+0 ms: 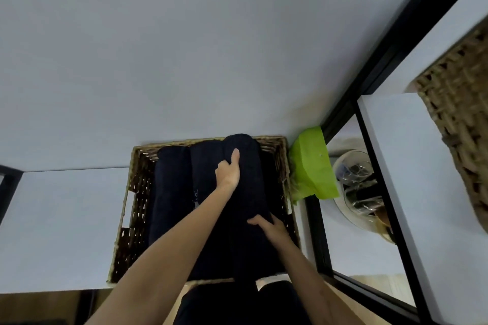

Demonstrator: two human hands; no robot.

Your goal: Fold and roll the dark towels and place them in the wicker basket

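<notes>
Now, head view, line by line:
Wicker basket [137, 192]: it sits on the white shelf [60, 219] against the wall, open top facing me.
Rolled towels: two dark rolls [171, 187] lie side by side in the left part of the basket.
Third towel [248, 192]: a long dark roll lies over the right part, its far end at the back rim.
My left hand [228, 170]: it grips the third towel near its far end, thumb stretched along the top.
My right hand [272, 227]: fingers curl over the same towel nearer me.
Green cloth [313, 163]: bunched just right of the basket.
Glass jar [356, 182]: beyond the black frame, right.
</notes>
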